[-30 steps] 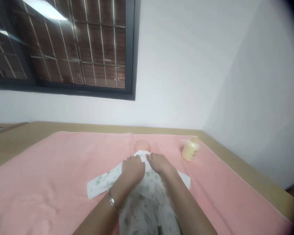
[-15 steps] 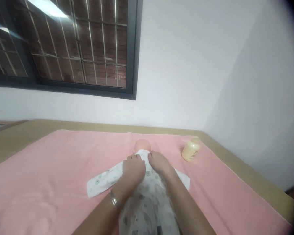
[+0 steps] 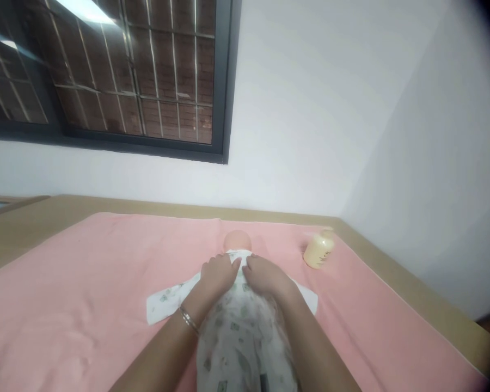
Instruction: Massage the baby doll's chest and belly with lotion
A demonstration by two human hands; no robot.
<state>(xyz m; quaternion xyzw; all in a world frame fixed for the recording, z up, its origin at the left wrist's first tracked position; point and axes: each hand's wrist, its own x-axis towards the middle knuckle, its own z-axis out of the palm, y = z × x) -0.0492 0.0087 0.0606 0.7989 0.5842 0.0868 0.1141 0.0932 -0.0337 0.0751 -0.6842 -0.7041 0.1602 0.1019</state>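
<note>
A doll with a smooth round head [image 3: 237,240] lies on a pink cloth [image 3: 118,272], the head away from me. Over its body is a white garment [image 3: 237,337] with a small green print, its long sleeves spread to both sides. My left hand [image 3: 219,275], a bangle at the wrist, is closed on the garment near the left shoulder, thumb toward the middle. My right hand [image 3: 265,276] is closed on it near the other shoulder. The neckline shows between my thumbs. My fingertips are mostly hidden, and the doll's face cannot be seen.
On the cloth to the right stands a pale yellow pump bottle [image 3: 318,250]. A wooden-coloured edge [image 3: 396,267] runs around the cloth. Behind it rise a white wall [image 3: 294,109] and a dark-framed window [image 3: 222,109] with metal bars.
My left hand has shifted slightly left and its thumb now shows. My right hand has turned a little, with its fingers curled nearer the middle. The bottle has stayed in place.
</note>
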